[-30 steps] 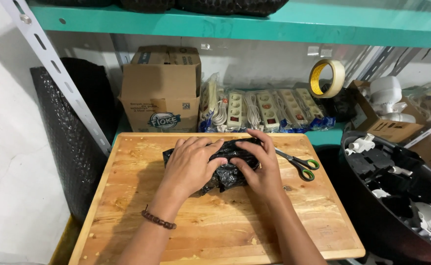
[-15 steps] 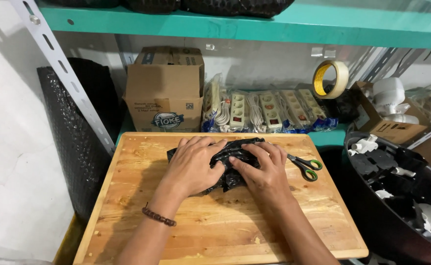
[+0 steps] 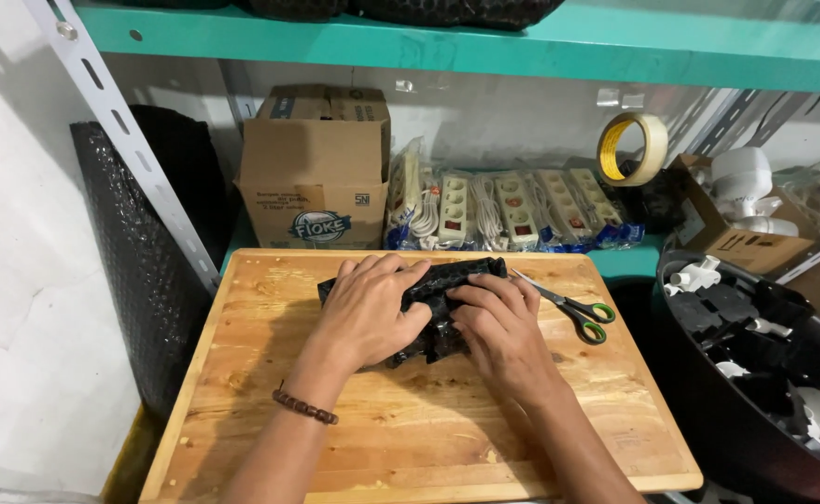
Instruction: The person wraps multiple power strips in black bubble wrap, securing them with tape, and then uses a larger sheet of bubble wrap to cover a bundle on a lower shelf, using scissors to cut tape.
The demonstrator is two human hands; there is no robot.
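- The left hand (image 3: 365, 313) and right hand (image 3: 501, 329) lie on a black bubble-wrapped bundle (image 3: 440, 297), fingers curled down and pressed onto it, at the far middle of the wooden board (image 3: 410, 439).
- Bare board lies toward the near edge and the left side; the right edge is just beside a dark tub of plastic parts (image 3: 764, 364).
- Green-handled scissors (image 3: 573, 313) lie close to the right hand, seemingly not touching.
- Behind the far edge stand a cardboard box (image 3: 315, 168) and packed power strips (image 3: 512, 210); a tape roll (image 3: 631, 149) hangs above.
- A black bubble-wrap roll (image 3: 144, 261) crowds the left.
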